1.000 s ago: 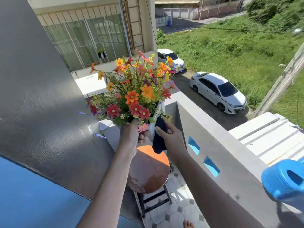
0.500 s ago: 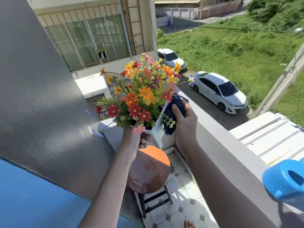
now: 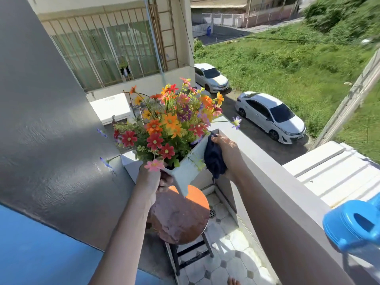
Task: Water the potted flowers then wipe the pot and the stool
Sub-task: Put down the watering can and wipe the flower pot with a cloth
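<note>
My left hand grips the white square pot from below and holds it tilted in the air above the round orange stool. The pot is full of red, orange, yellow and pink flowers. My right hand presses a dark blue cloth against the pot's right side. The stool's seat looks worn and wet, with black legs under it.
A grey balcony parapet runs along the right, with a blue watering can standing on it at the lower right. A grey wall closes the left. The floor is tiled, with a drain. Cars and grass lie far below.
The pot has been raised and tilted further. My right hand slid the cloth up the pot's right side, then slightly back down.
</note>
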Demonstrator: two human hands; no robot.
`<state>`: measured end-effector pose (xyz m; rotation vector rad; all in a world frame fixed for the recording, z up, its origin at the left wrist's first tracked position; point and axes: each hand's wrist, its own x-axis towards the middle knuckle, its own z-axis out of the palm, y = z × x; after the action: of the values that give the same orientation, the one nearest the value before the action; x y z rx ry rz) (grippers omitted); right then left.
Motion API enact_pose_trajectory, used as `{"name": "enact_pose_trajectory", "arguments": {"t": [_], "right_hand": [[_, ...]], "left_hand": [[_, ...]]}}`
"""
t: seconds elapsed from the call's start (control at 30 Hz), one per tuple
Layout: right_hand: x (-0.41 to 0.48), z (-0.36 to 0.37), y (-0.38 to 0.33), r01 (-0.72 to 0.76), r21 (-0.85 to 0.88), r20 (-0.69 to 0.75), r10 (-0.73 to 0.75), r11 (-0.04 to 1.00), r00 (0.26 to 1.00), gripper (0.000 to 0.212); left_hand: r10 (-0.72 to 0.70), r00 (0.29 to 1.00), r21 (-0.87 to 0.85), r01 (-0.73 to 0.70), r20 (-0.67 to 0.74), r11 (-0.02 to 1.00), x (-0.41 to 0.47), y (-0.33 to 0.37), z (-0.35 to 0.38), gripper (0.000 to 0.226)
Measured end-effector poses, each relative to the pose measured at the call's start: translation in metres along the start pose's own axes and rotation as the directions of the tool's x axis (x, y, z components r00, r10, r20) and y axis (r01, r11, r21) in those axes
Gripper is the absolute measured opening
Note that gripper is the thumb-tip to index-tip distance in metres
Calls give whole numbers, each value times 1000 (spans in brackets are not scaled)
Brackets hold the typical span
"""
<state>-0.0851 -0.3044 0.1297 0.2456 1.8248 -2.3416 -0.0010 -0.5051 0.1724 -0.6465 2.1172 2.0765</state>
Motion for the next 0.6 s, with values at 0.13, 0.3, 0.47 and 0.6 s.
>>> {"name": "enact_pose_trajectory", "arguments": {"t": [0.13,0.3,0.47,0.6], "right_hand": [[-3,-7,5,70,59,60,-73,996,996,13],[20,-6,3,-106,-104,97,116,989,988,71],[36,-7,17,-102,-169,5,105,980,994,31],[35,-5,22,-78,-196,60,92,978,994,36]], "left_hand": [[-31,996,99,39,-86,994,11,-10,-15,40],[5,998,173,7,-68,985,17,-5,-28,44],[8,997,199,7,-75,980,19,-3,-17,46],[2,993,157,17,-116,987,28,-11,-8,40]]}}
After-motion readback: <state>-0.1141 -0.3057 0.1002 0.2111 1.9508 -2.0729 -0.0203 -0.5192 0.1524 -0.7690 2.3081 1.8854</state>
